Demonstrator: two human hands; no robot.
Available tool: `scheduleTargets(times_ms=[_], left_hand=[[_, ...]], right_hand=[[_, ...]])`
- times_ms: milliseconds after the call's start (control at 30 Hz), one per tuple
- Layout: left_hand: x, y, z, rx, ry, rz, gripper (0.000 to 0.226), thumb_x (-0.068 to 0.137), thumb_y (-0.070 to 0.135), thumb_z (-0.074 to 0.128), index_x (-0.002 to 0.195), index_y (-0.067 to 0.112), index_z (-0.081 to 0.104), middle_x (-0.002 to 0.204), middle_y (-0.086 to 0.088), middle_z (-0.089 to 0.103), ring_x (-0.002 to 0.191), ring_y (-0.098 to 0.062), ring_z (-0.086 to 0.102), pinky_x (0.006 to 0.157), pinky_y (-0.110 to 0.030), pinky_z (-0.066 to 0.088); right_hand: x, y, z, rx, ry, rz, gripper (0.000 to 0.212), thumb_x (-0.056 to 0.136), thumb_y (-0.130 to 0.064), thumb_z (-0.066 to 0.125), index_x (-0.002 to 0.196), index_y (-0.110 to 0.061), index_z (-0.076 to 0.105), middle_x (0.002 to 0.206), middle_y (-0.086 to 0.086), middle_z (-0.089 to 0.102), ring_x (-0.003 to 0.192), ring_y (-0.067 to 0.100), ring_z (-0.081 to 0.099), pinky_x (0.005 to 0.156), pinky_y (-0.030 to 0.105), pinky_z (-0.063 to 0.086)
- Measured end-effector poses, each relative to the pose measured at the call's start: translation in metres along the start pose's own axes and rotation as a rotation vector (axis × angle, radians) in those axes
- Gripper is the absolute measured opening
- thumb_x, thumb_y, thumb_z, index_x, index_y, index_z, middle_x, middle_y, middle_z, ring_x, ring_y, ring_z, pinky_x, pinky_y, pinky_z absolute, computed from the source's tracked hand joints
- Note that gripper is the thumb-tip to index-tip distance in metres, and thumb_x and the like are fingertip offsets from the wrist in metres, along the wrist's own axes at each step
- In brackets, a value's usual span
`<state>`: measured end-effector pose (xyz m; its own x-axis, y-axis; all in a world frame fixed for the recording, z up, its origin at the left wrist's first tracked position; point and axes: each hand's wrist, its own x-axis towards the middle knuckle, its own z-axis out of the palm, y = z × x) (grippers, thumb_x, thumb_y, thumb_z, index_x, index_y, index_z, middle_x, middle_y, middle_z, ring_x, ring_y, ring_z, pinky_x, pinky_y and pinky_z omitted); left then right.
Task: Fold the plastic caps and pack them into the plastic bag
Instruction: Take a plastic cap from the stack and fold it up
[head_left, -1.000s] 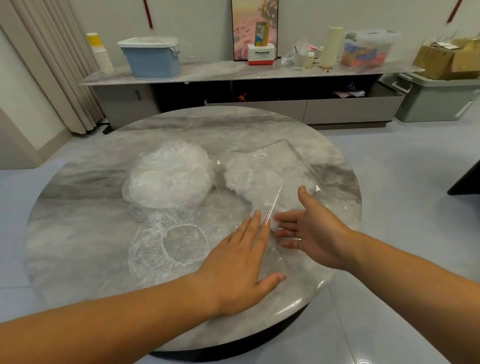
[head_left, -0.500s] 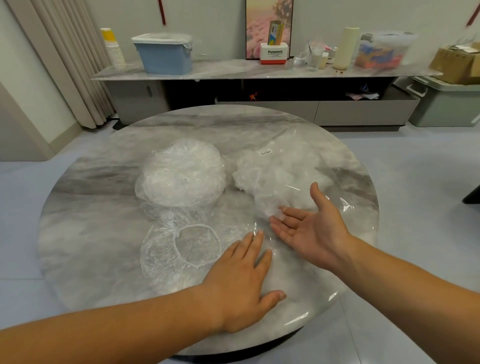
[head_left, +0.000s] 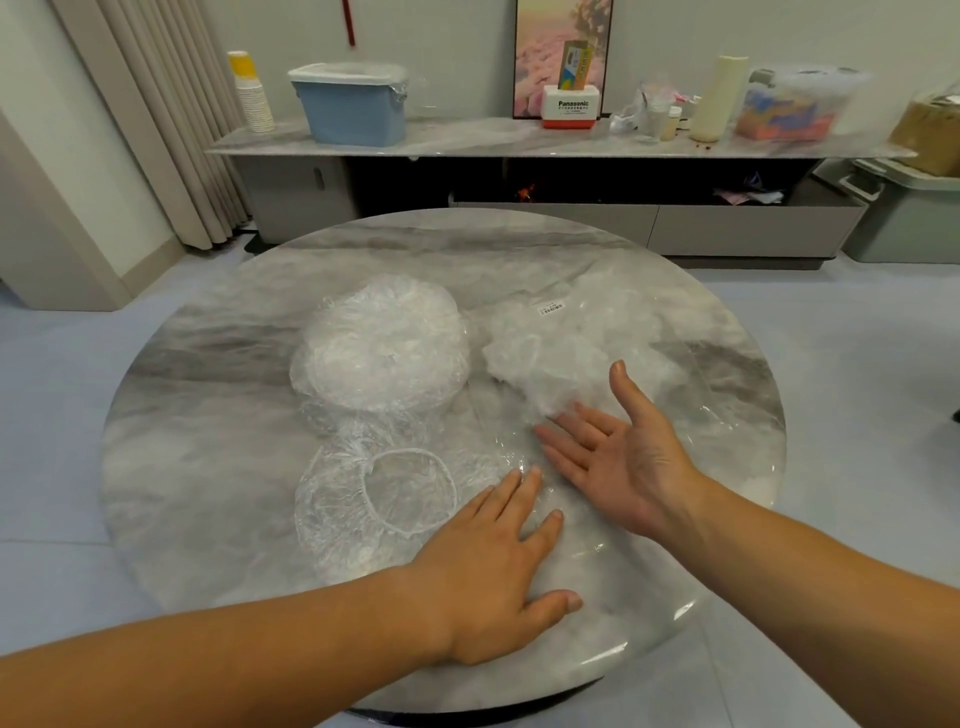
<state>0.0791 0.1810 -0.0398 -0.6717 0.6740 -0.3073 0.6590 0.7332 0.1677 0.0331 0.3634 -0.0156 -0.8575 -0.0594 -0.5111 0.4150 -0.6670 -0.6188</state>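
Left hand (head_left: 493, 566) is down flat on the table (head_left: 208, 467), palm down, fingers straight, tips pressing the near edge of the clear bag (head_left: 613, 312). Right hand (head_left: 618, 457) lies open, palm up, thumb raised, fingertips touching the crumpled caps (head_left: 550, 364) in the bag; whether it is inside the bag's mouth I can't tell. The bag lies on the right half. To its left sits a rounded stack (head_left: 382, 345), and near that, one loose cap (head_left: 395, 493) spread flat just beside the left hand.

We see a glossy marble-look counter (head_left: 218, 415), crinkled clear plastic caps (head_left: 379, 345), and a shiny transparent bag (head_left: 576, 343).
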Motion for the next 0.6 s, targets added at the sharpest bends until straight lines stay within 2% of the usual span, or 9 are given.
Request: scheduleTargets(times_ms=[133, 267, 367, 467, 600], left_hand=[[0.000, -0.001, -0.001, -0.001, 0.011, 0.006, 0.080, 0.098, 0.070, 0.024, 0.161, 0.028, -0.001, 0.164, -0.007, -0.027, 0.150, -0.020, -0.028, 0.123, -0.035, -0.014], [-0.002, -0.003, 0.000, 0.017, 0.007, 0.012, 0.080, 0.098, 0.071, 0.023, 0.161, 0.028, -0.002, 0.163, -0.006, -0.030, 0.150, -0.020, -0.030, 0.124, -0.037, -0.011], [-0.004, -0.004, -0.001, 0.043, 0.024, 0.014, 0.079, 0.098, 0.070, 0.022, 0.161, 0.029, -0.001, 0.162, -0.006, -0.032, 0.149, -0.020, -0.031, 0.123, -0.036, -0.014], [-0.005, -0.005, -0.002, 0.063, 0.038, 0.002, 0.078, 0.098, 0.070, 0.021, 0.161, 0.029, 0.001, 0.162, -0.005, -0.032, 0.150, -0.019, -0.030, 0.122, -0.035, -0.014], [-0.006, -0.004, -0.004, 0.064, 0.054, -0.008, 0.077, 0.098, 0.070, 0.021, 0.161, 0.030, 0.001, 0.162, -0.005, -0.032, 0.150, -0.019, -0.030, 0.123, -0.036, -0.013]], right_hand=[[0.004, 0.002, 0.001, -0.163, -0.064, 0.074, 0.081, 0.079, -0.073, 0.059, 0.128, -0.009, 0.063, 0.129, 0.008, 0.069, 0.114, 0.030, 0.069, 0.086, 0.036, 0.047], [0.006, -0.002, 0.001, -0.239, -0.027, 0.060, 0.083, 0.076, -0.076, 0.061, 0.126, -0.010, 0.065, 0.125, 0.012, 0.071, 0.092, 0.025, 0.062, 0.068, 0.033, 0.042], [0.005, -0.009, -0.005, -0.241, 0.007, 0.036, 0.085, 0.074, -0.076, 0.063, 0.129, -0.011, 0.063, 0.124, 0.014, 0.071, 0.099, 0.027, 0.064, 0.072, 0.034, 0.044], [0.001, -0.013, -0.011, -0.217, 0.042, 0.032, 0.085, 0.078, -0.073, 0.065, 0.135, -0.011, 0.057, 0.123, 0.021, 0.069, 0.109, 0.030, 0.068, 0.085, 0.037, 0.052], [-0.013, -0.015, -0.018, -0.155, 0.058, 0.045, 0.084, 0.082, -0.062, 0.070, 0.145, -0.013, 0.044, 0.133, 0.031, 0.057, 0.112, 0.041, 0.066, 0.093, 0.045, 0.054]])
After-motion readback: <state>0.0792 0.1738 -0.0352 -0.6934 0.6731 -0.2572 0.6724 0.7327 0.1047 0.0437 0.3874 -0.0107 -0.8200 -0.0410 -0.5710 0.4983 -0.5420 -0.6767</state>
